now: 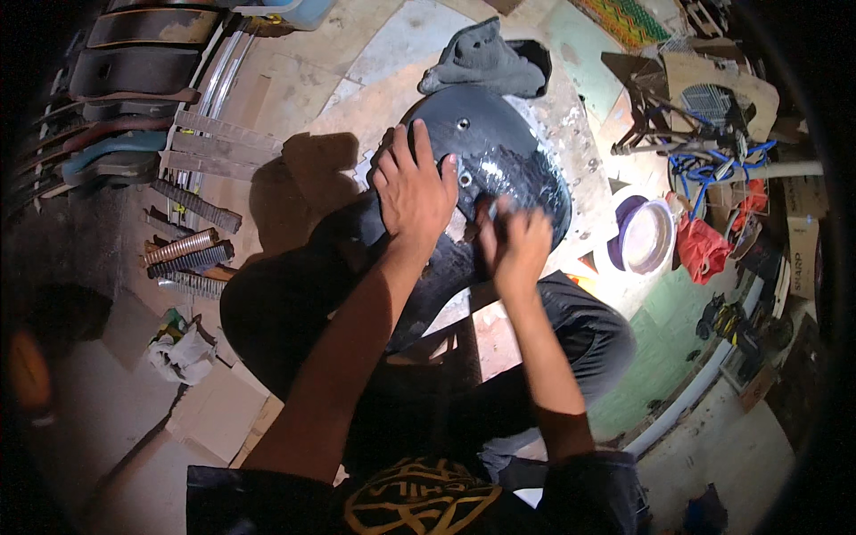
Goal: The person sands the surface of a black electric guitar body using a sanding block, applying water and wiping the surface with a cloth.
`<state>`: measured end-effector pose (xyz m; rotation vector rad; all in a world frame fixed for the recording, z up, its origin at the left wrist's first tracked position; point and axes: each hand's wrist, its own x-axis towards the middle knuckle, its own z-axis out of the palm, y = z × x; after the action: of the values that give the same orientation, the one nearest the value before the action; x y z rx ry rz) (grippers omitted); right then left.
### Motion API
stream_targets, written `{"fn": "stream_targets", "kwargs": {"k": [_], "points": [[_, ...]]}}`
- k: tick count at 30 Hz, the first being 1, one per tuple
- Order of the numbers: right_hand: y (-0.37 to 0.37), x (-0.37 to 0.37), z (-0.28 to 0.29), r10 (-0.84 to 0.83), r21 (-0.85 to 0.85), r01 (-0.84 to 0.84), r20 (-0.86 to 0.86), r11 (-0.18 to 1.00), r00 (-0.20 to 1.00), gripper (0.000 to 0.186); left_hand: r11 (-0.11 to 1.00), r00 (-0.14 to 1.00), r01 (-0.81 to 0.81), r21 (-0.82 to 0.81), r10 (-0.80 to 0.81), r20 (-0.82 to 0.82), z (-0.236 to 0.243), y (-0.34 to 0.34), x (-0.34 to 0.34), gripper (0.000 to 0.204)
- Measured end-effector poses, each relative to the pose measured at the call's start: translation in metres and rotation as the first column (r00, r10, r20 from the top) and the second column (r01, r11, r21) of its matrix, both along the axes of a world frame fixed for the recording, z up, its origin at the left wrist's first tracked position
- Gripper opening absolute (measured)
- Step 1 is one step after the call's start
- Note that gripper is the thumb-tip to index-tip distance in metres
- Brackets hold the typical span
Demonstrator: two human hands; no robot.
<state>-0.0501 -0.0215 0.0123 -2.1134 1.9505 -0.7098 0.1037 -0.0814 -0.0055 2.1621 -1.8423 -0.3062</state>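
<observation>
A curved black fender-like panel [508,152] with bolt holes lies on a stained work slab [571,107] in front of me. My left hand [412,192] rests flat on its near end, fingers spread, pressing it down. My right hand [515,241] is blurred and closed around something small against the panel's wet, glossy surface; I cannot make out what it is. My knees in dark trousers [571,330] sit under the panel's near end.
A grey rag [486,58] lies at the panel's far end. Several ribbed strips and dark panels [192,250] lie at left. A purple and white basin [644,236] stands at right, beside red cloth [700,245] and blue cord. Cardboard sheets [218,406] cover the floor.
</observation>
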Motion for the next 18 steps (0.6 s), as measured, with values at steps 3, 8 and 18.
{"fn": "stream_targets", "kwargs": {"k": [3,8,18], "points": [[-0.041,-0.002,0.007,-0.139,-0.029,0.141,0.039,0.99,0.989,0.036,1.0,1.0,0.002,-0.006,-0.003,-0.019,-0.001,0.001,0.0,0.067],[0.048,0.003,-0.005,-0.075,0.021,0.075,0.023,0.997,0.997,0.041,1.0,1.0,-0.013,0.012,0.013,-0.01,0.001,0.003,-0.003,0.067],[0.038,-0.012,-0.005,-0.172,-0.042,0.172,-0.004,0.984,0.985,0.038,0.999,1.0,-0.005,-0.038,0.006,0.024,-0.008,0.004,-0.001,0.068]]}}
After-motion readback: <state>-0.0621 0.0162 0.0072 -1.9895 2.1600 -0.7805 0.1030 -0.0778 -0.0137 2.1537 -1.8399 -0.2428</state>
